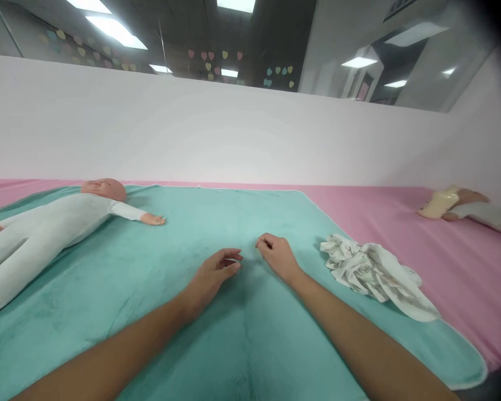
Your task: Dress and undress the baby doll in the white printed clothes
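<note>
My left hand (214,277) is just above or on the teal blanket (183,234), its thumb and fingers apart with nothing between them. Close by on the right, my right hand (279,257) has its fingers curled in, and no object shows in it. The two hands do not touch. A baby doll (62,220) in a white bodysuit lies on its back at the left, one arm stretched toward the middle. To the right of my right hand lies a crumpled white printed cloth (367,270), partly over the blanket's edge.
Pink sheeting (384,217) runs under and beyond the blanket. At the far right a pale yellow object (439,203) lies beside a skin-coloured part and whitish fabric, hard to make out. Behind stands a white wall (217,133), topped by glass with heart stickers.
</note>
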Motion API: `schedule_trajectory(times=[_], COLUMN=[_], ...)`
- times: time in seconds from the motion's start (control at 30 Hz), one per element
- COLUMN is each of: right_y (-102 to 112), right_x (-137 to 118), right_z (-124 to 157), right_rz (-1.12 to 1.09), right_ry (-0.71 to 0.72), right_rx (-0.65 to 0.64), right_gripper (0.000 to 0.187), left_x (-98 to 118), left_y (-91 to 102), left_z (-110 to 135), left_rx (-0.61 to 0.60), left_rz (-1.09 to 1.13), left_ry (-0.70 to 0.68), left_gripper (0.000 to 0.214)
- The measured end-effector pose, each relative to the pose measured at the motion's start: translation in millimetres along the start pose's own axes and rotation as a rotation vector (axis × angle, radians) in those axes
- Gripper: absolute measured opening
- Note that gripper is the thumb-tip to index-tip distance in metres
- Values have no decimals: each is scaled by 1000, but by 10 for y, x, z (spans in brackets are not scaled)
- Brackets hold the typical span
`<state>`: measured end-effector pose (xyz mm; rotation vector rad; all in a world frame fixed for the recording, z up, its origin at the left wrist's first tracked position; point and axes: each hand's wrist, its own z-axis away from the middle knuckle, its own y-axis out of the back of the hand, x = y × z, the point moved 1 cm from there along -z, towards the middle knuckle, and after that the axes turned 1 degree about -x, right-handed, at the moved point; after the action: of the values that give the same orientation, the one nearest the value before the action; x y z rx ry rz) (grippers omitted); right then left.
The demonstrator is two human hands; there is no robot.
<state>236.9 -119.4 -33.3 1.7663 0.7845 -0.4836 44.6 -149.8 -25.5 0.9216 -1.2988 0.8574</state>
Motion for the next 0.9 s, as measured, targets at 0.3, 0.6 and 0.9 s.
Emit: schedule_trajectory(times=[0.3, 0.6, 0.9], right_y=[684, 1330, 2105], right_x=[585, 427, 531], right_z=[134, 537, 812], right_rz=[960, 1159, 797], right_ry=[-122, -79, -503], right_rx=[183, 140, -219], right_gripper=[32, 33, 30], left_x=[-105, -137, -76], left_y=[13, 46, 114], left_z=[3, 21, 128], left_rx=[-62, -79, -102], left_rz=[-169, -195, -147], left_ry=[-74, -93, -95], left_gripper=[23, 21, 22])
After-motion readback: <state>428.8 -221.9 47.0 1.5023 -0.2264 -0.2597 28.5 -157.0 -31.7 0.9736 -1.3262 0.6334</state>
